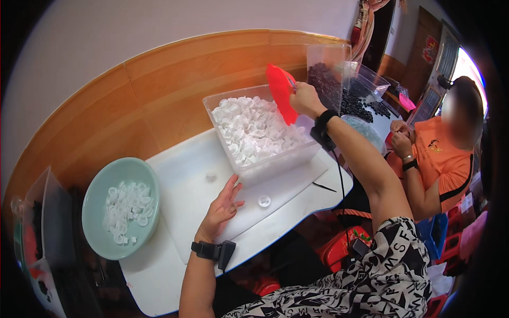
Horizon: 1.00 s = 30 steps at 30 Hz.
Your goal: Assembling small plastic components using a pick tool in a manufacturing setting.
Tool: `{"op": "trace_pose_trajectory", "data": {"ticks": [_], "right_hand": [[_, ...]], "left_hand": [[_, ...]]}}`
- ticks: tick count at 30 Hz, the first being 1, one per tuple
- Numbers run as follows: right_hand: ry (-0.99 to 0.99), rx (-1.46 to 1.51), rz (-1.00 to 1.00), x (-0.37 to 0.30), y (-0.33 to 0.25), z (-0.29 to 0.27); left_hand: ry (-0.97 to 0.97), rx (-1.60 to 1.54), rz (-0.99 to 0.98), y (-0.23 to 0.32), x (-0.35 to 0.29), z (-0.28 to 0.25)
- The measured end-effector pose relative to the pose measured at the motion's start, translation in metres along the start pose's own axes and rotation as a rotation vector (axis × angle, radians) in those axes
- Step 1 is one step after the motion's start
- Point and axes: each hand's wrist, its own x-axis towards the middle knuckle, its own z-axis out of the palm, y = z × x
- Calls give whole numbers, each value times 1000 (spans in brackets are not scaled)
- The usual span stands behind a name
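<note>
My right hand (306, 100) is closed on a thin red plastic piece with a curved edge (281, 93); a small grey-blue part shows by the fingers. I cannot make out its exact kind. It stands on edge over the right side of a clear plastic bin (275, 165). Small white plastic parts (249, 127), many ring-shaped, are heaped in that bin. My left hand (220, 209) is just in front of the bin's near left corner, fingers apart, nothing in it. To its right, one white ring-shaped part (264, 201) lies on the white table (185, 159).
A pale green basin (90, 212) with more white parts stands at the left. Another clear part (211, 177) and a thin black tool (324, 187) lie on the table. At the right, a person in orange (432, 153) sits near bins of black parts (324, 79).
</note>
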Motion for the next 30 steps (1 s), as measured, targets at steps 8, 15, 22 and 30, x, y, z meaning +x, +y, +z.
{"op": "trace_pose_trajectory", "data": {"ticks": [8,15,22,30], "right_hand": [[-291,319,119,-16,-33,-36],[-306,461,306,-14,-21,-44],[-328,896,611,-16,24,-32],[-472,814,701,-41,17,-51]], "left_hand": [[-17,11,-5,-1,3,-1],[-22,17,-4,-6,2,-5],[-24,15,3,-6,6,-1],[-15,23,3,-8,3,-8]]}}
